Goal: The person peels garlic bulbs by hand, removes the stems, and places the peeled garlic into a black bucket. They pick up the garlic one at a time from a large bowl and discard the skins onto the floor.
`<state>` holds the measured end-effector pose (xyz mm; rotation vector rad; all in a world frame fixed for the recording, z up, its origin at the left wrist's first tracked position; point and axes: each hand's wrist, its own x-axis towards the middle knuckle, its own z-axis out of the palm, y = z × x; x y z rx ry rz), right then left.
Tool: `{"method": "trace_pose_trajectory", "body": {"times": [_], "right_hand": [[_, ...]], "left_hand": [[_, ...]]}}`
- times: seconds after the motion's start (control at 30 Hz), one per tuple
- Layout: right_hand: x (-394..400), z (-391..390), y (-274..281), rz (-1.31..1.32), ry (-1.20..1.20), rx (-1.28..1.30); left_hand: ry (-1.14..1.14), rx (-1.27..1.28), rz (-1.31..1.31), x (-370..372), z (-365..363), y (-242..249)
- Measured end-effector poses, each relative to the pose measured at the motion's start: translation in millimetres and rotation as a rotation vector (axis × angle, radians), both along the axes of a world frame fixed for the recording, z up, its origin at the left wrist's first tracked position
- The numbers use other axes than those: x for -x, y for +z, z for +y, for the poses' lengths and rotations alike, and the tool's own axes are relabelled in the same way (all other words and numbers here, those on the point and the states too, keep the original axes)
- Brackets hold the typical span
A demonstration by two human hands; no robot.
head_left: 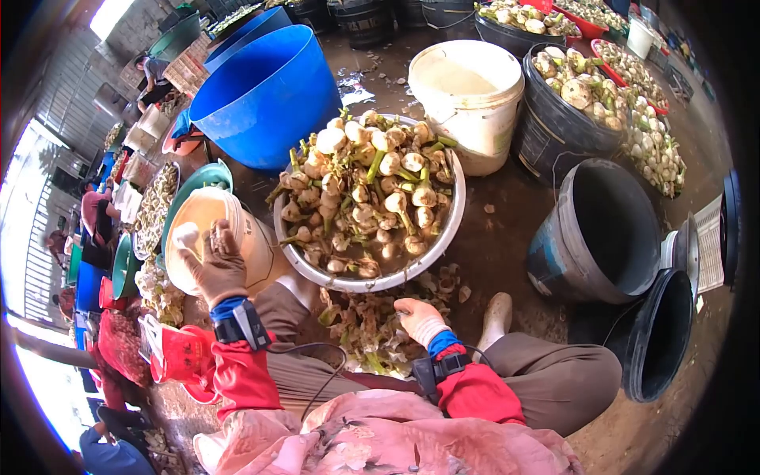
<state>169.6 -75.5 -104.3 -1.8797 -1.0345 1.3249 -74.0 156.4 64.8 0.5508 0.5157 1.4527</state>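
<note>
My left hand (214,265) reaches over a white bucket (257,249), fingers stretched out and apart. A peeled white garlic bulb (186,236) shows just past its fingertips, over the bucket's pale interior. My right hand (421,320) is closed low between my knees, in front of the basin. A small dark bit shows at its fingers, but I cannot tell what it holds. Ahead stands a wide pale basin (368,283) heaped with garlic bulbs (388,164) with cut green stems. Below it, peeled garlic skins (372,328) lie on the ground.
A large blue tub (273,99) and a cream bucket (471,111) stand behind the basin. To the right are a grey bucket (590,233), a black bucket (657,336) and a black tub (554,150) of garlic. A red container (182,356) sits at left; several people work farther left.
</note>
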Motion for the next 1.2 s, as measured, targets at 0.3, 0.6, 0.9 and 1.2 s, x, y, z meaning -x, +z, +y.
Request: {"method": "trace_pose_trajectory", "body": {"times": [0.3,0.6,0.9,1.2], "right_hand": [[11.3,0.8,-7.2,0.014,0.063,-0.064],[0.4,5.9,-4.4,0.132,-0.164,-0.074],[10.2,24.8,31.0,0.736,-0.7,-0.454],[6.3,15.2,22.9,0.682,-0.603,-0.457]], "left_hand": [[-0.266,-0.42,1.915,-108.8,8.8,-150.2],[-0.503,-0.392,1.947,-125.7,5.4,-169.5],[-0.816,0.18,0.909,-125.4,-110.3,-84.0],[-0.021,-0.929,1.771,-137.6,-167.9,-80.6]]}}
